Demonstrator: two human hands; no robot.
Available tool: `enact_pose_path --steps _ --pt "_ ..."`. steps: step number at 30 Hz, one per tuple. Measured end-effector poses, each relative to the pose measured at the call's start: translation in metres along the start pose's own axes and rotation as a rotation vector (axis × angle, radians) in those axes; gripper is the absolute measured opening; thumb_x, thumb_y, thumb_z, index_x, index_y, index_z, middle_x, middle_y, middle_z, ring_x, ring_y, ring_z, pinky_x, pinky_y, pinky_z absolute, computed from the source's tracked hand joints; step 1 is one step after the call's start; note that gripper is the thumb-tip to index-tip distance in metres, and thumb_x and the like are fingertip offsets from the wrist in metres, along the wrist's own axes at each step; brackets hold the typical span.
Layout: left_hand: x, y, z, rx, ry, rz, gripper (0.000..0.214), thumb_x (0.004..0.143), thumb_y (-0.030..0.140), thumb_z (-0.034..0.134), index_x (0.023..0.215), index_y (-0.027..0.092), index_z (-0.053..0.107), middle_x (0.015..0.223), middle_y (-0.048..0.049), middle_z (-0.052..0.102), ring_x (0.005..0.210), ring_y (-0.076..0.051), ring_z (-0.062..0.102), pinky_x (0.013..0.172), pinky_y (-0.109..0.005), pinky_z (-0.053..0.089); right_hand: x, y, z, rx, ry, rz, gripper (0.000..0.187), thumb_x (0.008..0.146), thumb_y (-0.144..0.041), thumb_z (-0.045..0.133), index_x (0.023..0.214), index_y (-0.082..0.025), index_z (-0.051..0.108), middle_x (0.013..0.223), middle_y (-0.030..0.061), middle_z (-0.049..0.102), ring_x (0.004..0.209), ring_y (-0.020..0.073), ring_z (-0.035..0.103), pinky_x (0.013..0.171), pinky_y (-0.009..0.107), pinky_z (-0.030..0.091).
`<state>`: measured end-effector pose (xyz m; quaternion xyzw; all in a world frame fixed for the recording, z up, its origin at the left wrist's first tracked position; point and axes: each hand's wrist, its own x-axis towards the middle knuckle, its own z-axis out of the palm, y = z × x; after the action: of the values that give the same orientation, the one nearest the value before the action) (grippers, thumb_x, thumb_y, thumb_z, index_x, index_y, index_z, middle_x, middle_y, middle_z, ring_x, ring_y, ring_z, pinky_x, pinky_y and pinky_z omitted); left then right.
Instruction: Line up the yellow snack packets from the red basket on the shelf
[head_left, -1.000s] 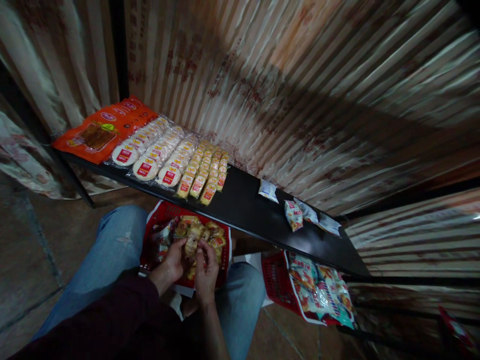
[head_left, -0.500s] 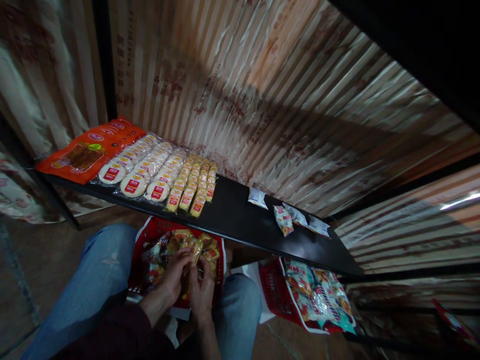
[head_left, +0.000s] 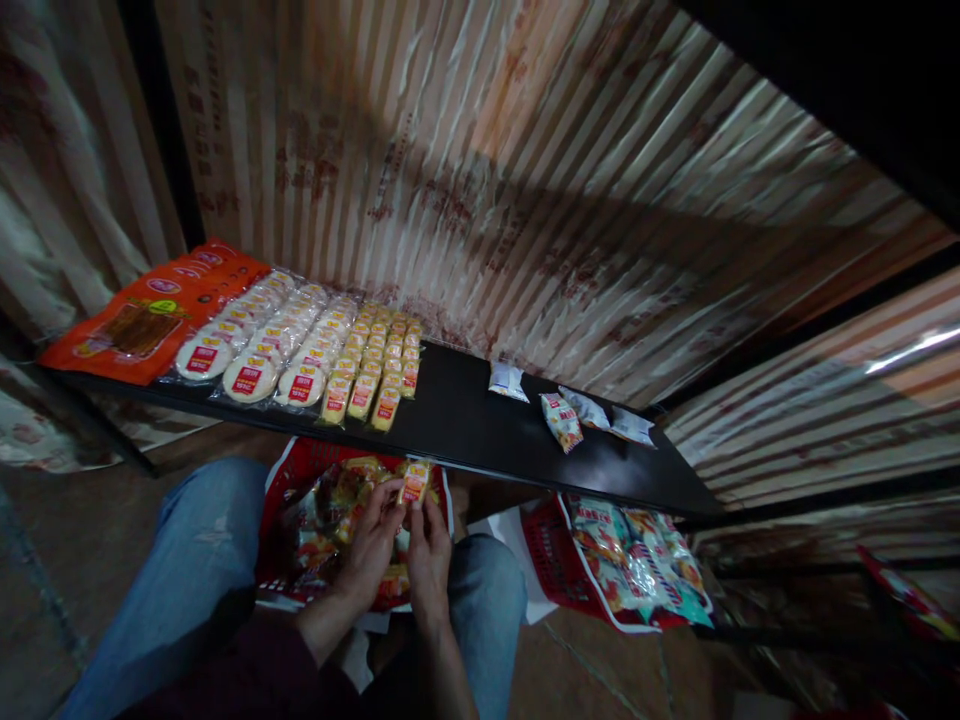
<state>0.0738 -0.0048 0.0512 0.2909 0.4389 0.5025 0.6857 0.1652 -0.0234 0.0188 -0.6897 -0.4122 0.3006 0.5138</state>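
Note:
My left hand (head_left: 373,552) and my right hand (head_left: 430,556) are together over a red basket (head_left: 294,470) of snack packets on my lap. Both pinch a small yellow packet with a red label (head_left: 413,483), held just below the front edge of a black shelf (head_left: 480,425). On the shelf lie rows of the same yellow packets (head_left: 377,366), round white packets (head_left: 255,340) and a large orange bag (head_left: 146,312) at the left end.
A few small loose packets (head_left: 562,418) lie on the shelf's right part. A second red basket (head_left: 551,560) with larger colourful bags stands on the floor to my right. A striped curtain-like wall (head_left: 525,180) backs the shelf. My knees in blue jeans flank the basket.
My hands have lifted one yellow packet out of the basket pile and raised it toward the shelf edge. The camera has shifted slightly right.

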Motion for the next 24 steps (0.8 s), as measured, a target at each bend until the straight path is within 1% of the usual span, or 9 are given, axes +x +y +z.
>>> enact_pose_path --steps 2,4,6,9,12,16,20,24 --pt "0.005 -0.001 0.003 -0.001 -0.020 0.030 0.025 0.075 0.016 0.059 0.099 0.021 0.063 0.110 -0.0044 0.065 0.105 -0.020 0.057 0.095 -0.028 0.039 0.007 -0.002 -0.001 0.019 0.020 0.003 0.047 0.083 -0.047 0.053 0.117 -0.016 0.062 0.122 0.0106 0.064 0.113 0.0227 0.058 0.097 0.034 0.044" --pt "0.011 -0.001 0.007 0.011 -0.020 0.063 0.025 0.075 0.014 0.060 0.099 0.020 0.064 0.112 -0.0054 0.064 0.106 -0.020 0.056 0.097 -0.028 0.038 0.015 -0.005 -0.002 0.033 0.042 -0.026 0.048 0.083 -0.046 0.054 0.122 -0.017 0.059 0.126 0.0102 0.061 0.116 0.0224 0.056 0.097 0.034 0.044" --pt "0.018 0.001 0.010 0.057 -0.001 0.114 0.026 0.073 0.012 0.061 0.097 0.020 0.066 0.111 -0.0058 0.063 0.108 -0.021 0.054 0.099 -0.028 0.036 0.023 -0.008 -0.003 0.039 0.060 -0.072 0.047 0.084 -0.044 0.053 0.122 -0.018 0.058 0.125 0.0096 0.062 0.114 0.0218 0.058 0.096 0.034 0.044" --pt "0.026 0.008 0.017 0.114 0.020 0.169 0.027 0.071 0.008 0.061 0.094 0.021 0.068 0.107 -0.0059 0.064 0.108 -0.021 0.053 0.102 -0.030 0.034 0.036 -0.011 -0.004 0.025 0.067 -0.112 0.042 0.084 -0.042 0.053 0.117 -0.018 0.061 0.119 0.0089 0.065 0.110 0.0216 0.060 0.096 0.034 0.044" --pt "0.032 0.017 0.025 0.121 0.027 0.186 0.029 0.070 0.005 0.059 0.092 0.022 0.069 0.107 -0.0059 0.063 0.108 -0.022 0.053 0.105 -0.032 0.032 0.048 -0.014 -0.004 0.014 0.056 -0.118 0.041 0.084 -0.043 0.053 0.114 -0.018 0.062 0.117 0.0088 0.066 0.108 0.0219 0.061 0.095 0.034 0.044" --pt "0.043 0.026 0.033 0.200 0.036 0.224 0.033 0.070 0.004 0.055 0.094 0.023 0.069 0.112 -0.0057 0.062 0.112 -0.022 0.051 0.108 -0.034 0.030 0.064 -0.023 -0.001 0.032 0.062 -0.109 0.041 0.083 -0.044 0.054 0.112 -0.017 0.063 0.111 0.0088 0.069 0.101 0.0220 0.064 0.090 0.033 0.047" --pt "0.057 0.029 0.036 0.278 0.059 0.280 0.036 0.069 0.006 0.057 0.099 0.022 0.068 0.118 -0.0072 0.060 0.115 -0.024 0.049 0.109 -0.037 0.029 0.081 -0.033 0.003 0.040 0.018 -0.081 0.040 0.082 -0.045 0.054 0.108 -0.016 0.063 0.104 0.0085 0.071 0.094 0.0221 0.066 0.085 0.032 0.049" --pt "0.070 0.032 0.041 0.253 0.072 0.310 0.035 0.066 0.006 0.059 0.096 0.022 0.069 0.118 -0.0074 0.059 0.118 -0.025 0.047 0.112 -0.038 0.026 0.100 -0.032 0.013 0.140 -0.020 -0.120 0.039 0.082 -0.044 0.054 0.109 -0.016 0.061 0.107 0.0088 0.069 0.097 0.0216 0.065 0.089 0.033 0.048"
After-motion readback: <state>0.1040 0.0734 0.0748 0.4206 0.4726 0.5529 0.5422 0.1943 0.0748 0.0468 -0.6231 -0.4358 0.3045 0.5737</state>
